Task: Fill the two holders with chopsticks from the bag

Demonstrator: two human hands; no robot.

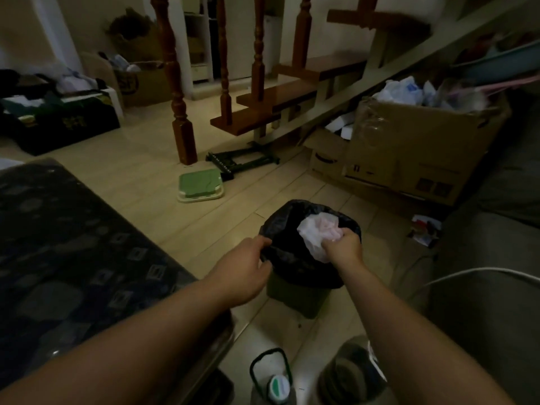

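A small green waste bin [295, 299] lined with a black bin bag [289, 229] stands on the floor in front of me. My left hand [242, 267] pinches the black liner at its left rim. My right hand [343, 244] grips a crumpled whitish plastic bag [315, 232] and holds it over the bin's opening. No chopsticks and no holders are in view.
A dark patterned table [73, 258] fills the left. Wooden stairs [277, 97] rise behind. Cardboard boxes [409, 153] with plastic bags stand at right, a grey sofa [496, 258] beside them. A green lidded container [200, 185] lies on the floor; a bottle [277, 387] stands near my feet.
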